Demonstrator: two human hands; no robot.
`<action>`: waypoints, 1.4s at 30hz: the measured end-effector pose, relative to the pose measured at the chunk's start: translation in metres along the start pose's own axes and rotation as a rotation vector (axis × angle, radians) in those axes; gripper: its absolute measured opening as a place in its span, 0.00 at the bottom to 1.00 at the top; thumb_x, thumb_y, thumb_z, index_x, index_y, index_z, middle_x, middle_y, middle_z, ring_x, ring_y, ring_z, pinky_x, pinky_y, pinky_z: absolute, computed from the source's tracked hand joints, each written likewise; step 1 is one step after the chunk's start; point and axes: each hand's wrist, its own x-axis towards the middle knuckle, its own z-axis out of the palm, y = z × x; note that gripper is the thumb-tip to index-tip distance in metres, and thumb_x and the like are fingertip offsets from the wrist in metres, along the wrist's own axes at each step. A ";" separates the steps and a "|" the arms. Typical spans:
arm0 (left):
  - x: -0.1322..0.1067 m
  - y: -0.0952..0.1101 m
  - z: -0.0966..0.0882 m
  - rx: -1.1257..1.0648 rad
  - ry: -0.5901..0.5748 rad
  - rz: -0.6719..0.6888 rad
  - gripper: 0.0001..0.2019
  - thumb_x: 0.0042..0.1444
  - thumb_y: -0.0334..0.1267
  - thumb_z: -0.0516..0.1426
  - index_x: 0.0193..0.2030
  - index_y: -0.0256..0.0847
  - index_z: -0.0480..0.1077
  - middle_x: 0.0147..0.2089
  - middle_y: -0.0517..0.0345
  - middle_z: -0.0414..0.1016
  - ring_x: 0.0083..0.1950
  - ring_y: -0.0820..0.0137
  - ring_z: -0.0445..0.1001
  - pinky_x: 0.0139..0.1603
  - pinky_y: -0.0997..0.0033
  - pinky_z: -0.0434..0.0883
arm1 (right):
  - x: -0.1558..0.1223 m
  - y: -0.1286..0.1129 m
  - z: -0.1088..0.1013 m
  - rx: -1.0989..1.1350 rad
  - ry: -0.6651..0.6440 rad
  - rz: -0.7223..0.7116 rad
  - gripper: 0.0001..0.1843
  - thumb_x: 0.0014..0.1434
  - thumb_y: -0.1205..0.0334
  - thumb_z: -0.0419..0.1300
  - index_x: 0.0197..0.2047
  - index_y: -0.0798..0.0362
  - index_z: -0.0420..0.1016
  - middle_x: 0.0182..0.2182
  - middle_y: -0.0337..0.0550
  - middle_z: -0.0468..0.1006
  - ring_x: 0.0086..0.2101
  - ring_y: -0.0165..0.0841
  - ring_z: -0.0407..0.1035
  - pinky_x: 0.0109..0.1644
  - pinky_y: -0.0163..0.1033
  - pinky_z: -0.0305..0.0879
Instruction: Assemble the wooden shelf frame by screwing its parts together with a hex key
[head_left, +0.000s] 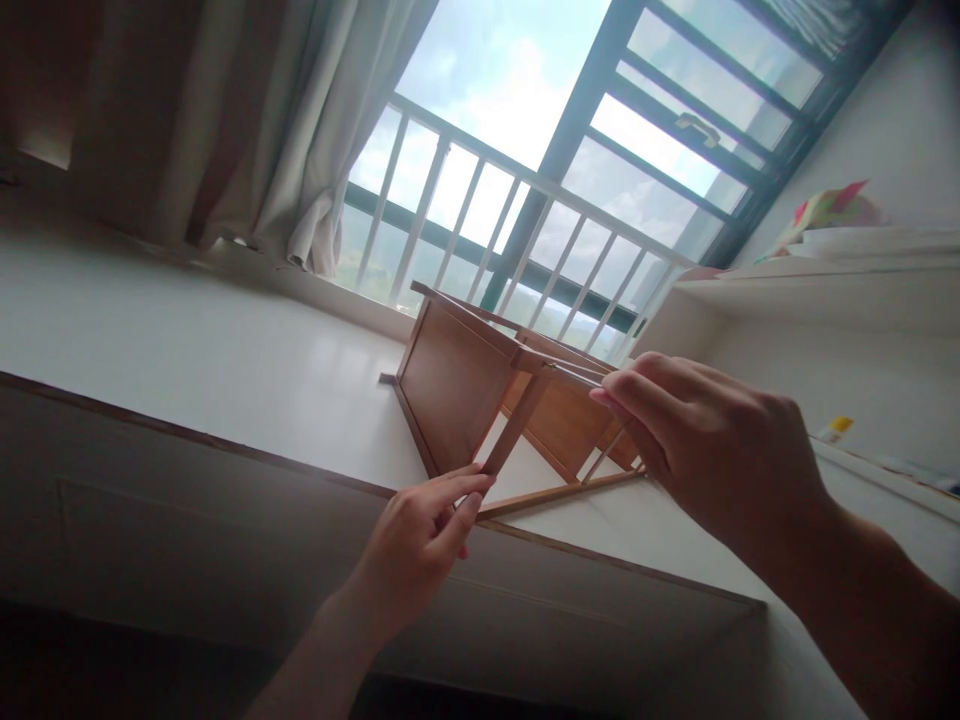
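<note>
A small brown wooden rack (457,385) with flat panels and thin rods stands on a white window ledge (187,350). My left hand (424,535) pinches the lower end of one slanted wooden leg near the ledge's front edge. My right hand (712,445) grips the rack's top bar and thin rods from the right, covering that side of it.
Behind the rack is a large window with a white railing (525,220) and a dark frame. A pale curtain (300,130) hangs at the left. A white shelf (825,275) with books and coloured paper sits at the right. A small yellow-capped item (835,429) lies below it.
</note>
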 end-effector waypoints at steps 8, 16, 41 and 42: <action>0.001 -0.002 0.000 0.002 -0.007 -0.006 0.18 0.70 0.49 0.54 0.55 0.44 0.79 0.63 0.52 0.74 0.25 0.76 0.74 0.27 0.75 0.75 | 0.008 0.007 -0.001 0.057 -0.016 -0.001 0.11 0.70 0.60 0.55 0.36 0.51 0.75 0.34 0.43 0.80 0.32 0.34 0.71 0.30 0.38 0.49; 0.001 0.001 0.000 0.007 -0.001 -0.004 0.18 0.69 0.49 0.54 0.56 0.44 0.78 0.63 0.51 0.73 0.23 0.78 0.72 0.27 0.74 0.74 | 0.020 -0.014 0.004 0.829 -0.223 0.620 0.24 0.66 0.53 0.55 0.19 0.53 0.69 0.13 0.36 0.65 0.15 0.27 0.56 0.22 0.36 0.49; 0.001 -0.001 -0.001 0.007 0.006 -0.005 0.18 0.69 0.49 0.54 0.55 0.43 0.79 0.62 0.50 0.75 0.24 0.76 0.74 0.27 0.74 0.74 | 0.002 0.001 0.004 0.079 -0.067 0.153 0.17 0.72 0.55 0.51 0.34 0.53 0.73 0.30 0.41 0.78 0.25 0.33 0.67 0.29 0.39 0.47; 0.001 -0.001 -0.001 0.002 0.008 -0.006 0.18 0.69 0.49 0.54 0.55 0.43 0.79 0.62 0.49 0.74 0.24 0.75 0.74 0.26 0.74 0.74 | 0.002 0.001 0.004 0.073 -0.064 0.150 0.17 0.72 0.55 0.52 0.34 0.53 0.73 0.30 0.41 0.78 0.25 0.33 0.67 0.29 0.39 0.48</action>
